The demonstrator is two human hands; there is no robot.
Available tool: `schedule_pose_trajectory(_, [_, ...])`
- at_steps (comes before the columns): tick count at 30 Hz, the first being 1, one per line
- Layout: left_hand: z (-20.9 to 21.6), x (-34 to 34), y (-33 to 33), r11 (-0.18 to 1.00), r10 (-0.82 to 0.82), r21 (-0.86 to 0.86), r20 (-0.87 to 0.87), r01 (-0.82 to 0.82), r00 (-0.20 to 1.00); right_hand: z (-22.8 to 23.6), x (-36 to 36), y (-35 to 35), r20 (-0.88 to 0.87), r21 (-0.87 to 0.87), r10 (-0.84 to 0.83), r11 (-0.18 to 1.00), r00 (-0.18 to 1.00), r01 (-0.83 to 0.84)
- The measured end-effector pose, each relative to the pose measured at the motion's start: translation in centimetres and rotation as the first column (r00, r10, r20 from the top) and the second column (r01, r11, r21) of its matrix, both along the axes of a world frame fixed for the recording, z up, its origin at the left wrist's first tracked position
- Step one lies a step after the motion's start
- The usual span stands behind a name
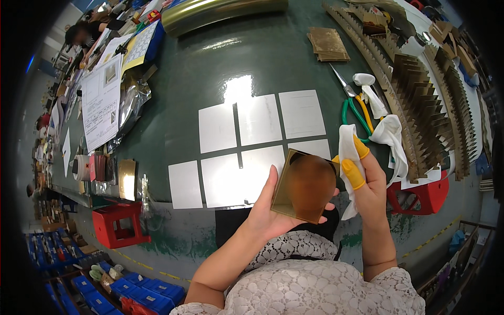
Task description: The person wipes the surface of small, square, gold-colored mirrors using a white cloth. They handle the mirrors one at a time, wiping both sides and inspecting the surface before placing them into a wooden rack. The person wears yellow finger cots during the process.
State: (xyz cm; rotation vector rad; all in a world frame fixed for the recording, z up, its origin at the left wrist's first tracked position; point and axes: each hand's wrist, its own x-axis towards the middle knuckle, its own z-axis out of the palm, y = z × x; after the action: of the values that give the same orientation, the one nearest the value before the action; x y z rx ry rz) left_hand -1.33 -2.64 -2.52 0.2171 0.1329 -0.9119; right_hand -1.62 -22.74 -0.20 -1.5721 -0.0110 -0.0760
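Mid-wipe at the bench

Gripping an amber mirrored plate above the bench's near edge with the left hand; pinching a white cloth just beside it with the right hand. Judged partway through, with pale panels laid out near the same edge; impossible to gauge the wiping left.

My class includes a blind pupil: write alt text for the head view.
A person's left hand holds a glossy brown plate; the right hand, wearing yellow finger cots, holds a white cloth beside it. White rectangular panels and scissors lie on the green table.
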Motion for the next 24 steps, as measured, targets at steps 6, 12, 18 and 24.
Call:
schedule_pose_trajectory(6, [-0.7, 0.1, 0.1, 0.996, -0.013, -0.093, 0.048, 0.017, 0.999, -0.1, 0.4, -0.2, -0.049, 0.009, 0.022, 1.000, 0.999, -0.022])
schedule_pose_trajectory(12, [-0.3, 0.0, 0.2, 0.999, -0.034, 0.044, 0.063, 0.032, 0.997, -0.4, 0.5, 0.0, -0.087, 0.073, 0.003, 0.997, 0.996, 0.004])
schedule_pose_trajectory(18, [0.2, -0.3, 0.5, 0.984, 0.010, 0.173, 0.129, -0.032, 0.992, -0.2, 0.5, -0.1, -0.225, 0.224, -0.068, 0.967, 0.972, 0.119])
schedule_pose_trajectory(24, [0.7, -1.5, 1.3, 0.867, -0.018, 0.421, 0.563, -0.268, 0.826, -0.2, 0.1, 1.1, -0.288, 0.418, 0.022, 0.902, 0.958, 0.105])
